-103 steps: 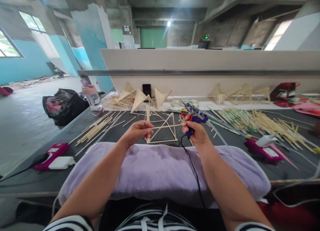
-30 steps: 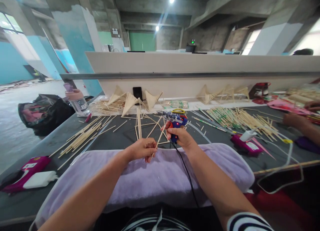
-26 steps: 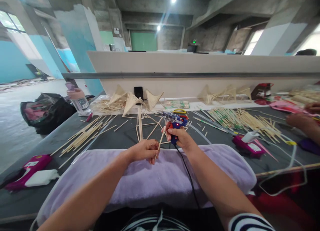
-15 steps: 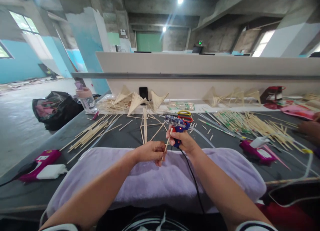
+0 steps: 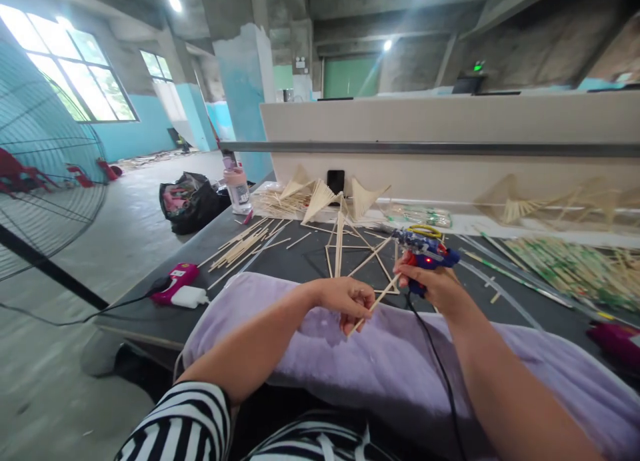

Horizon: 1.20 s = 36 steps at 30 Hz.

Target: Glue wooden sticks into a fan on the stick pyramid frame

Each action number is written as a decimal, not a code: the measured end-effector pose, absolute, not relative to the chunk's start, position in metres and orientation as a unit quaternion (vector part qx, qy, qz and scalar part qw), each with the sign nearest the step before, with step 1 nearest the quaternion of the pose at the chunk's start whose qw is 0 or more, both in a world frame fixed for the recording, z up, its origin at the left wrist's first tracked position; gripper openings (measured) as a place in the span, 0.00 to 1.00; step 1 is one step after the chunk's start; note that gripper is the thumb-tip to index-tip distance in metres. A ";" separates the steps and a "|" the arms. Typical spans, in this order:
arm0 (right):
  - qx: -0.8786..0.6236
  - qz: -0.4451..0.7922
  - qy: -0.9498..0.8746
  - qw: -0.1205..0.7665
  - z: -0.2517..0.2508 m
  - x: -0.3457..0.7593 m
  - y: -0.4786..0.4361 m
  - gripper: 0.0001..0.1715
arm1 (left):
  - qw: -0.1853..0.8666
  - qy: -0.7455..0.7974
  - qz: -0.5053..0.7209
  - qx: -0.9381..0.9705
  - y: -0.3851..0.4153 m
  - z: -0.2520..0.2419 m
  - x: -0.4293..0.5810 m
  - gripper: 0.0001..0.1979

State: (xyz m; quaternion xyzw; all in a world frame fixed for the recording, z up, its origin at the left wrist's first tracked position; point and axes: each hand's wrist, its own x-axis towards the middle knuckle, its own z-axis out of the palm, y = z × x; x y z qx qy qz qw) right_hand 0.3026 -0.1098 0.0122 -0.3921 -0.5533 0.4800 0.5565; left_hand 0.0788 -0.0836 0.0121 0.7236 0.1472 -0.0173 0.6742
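My left hand (image 5: 345,300) pinches the lower end of a thin bamboo stick (image 5: 377,302) over the lilac cushion (image 5: 310,354). My right hand (image 5: 434,284) is wrapped round the handle of a blue glue gun (image 5: 425,256) whose red light is on; its fingers also touch the stick's upper end. Its black cord (image 5: 436,368) trails back across the cushion. Just beyond the hands a bamboo stick frame (image 5: 350,251) of triangles lies flat on the dark table (image 5: 280,258).
Loose bamboo sticks (image 5: 245,244) lie on the table's left, more on the right (image 5: 565,268). Fan-shaped stick pieces (image 5: 320,198) lean at the back wall. A pink glue gun (image 5: 175,289) sits at the left corner, a bottle (image 5: 237,188) and black bag (image 5: 193,201) beyond. A fan guard (image 5: 45,181) stands left.
My head has turned left, so the floor and a fan guard came into view. Since 3.4 s ago the stick went from level over the frame to slanted; both hands came closer together over the cushion.
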 end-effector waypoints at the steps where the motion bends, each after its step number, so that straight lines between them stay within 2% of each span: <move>1: -0.401 0.461 -0.568 0.552 0.012 0.304 -0.109 0.11 | 0.678 0.148 -0.027 0.720 -0.083 0.012 0.078 0.19; 5: -0.422 0.402 -0.606 0.541 0.010 0.307 -0.109 0.11 | 0.695 0.145 -0.033 0.704 -0.083 0.014 0.075 0.18; 9: -0.432 0.399 -0.598 0.545 0.008 0.310 -0.108 0.11 | 0.698 0.167 0.006 0.696 -0.086 0.020 0.074 0.14; 14: -0.452 0.361 -0.641 0.505 0.012 0.314 -0.108 0.10 | 0.701 0.176 0.051 0.689 -0.084 0.025 0.069 0.24; 17: -0.461 0.333 -0.664 0.485 0.016 0.316 -0.110 0.11 | 0.723 0.155 0.133 0.660 -0.081 0.029 0.063 0.28; 20: -0.458 0.332 -0.664 0.490 0.017 0.313 -0.112 0.11 | 0.750 0.121 0.217 0.613 -0.081 0.033 0.059 0.19; 22: -0.452 0.348 -0.654 0.497 0.016 0.306 -0.113 0.11 | 0.754 0.118 0.268 0.588 -0.083 0.032 0.061 0.16; 28: -0.427 0.415 -0.644 0.480 0.011 0.283 -0.113 0.11 | 0.644 0.155 0.363 0.655 -0.087 0.026 0.072 0.18; 30: -0.409 0.424 -0.624 0.513 0.010 0.280 -0.113 0.12 | 0.592 0.167 0.378 0.692 -0.085 0.028 0.071 0.17; 33: -0.350 0.452 -0.570 0.590 0.009 0.281 -0.113 0.10 | 0.546 0.168 0.366 0.735 -0.084 0.032 0.067 0.19; 36: -0.295 0.514 -0.515 0.620 0.011 0.284 -0.114 0.09 | 0.601 0.159 0.222 0.751 -0.085 0.028 0.070 0.19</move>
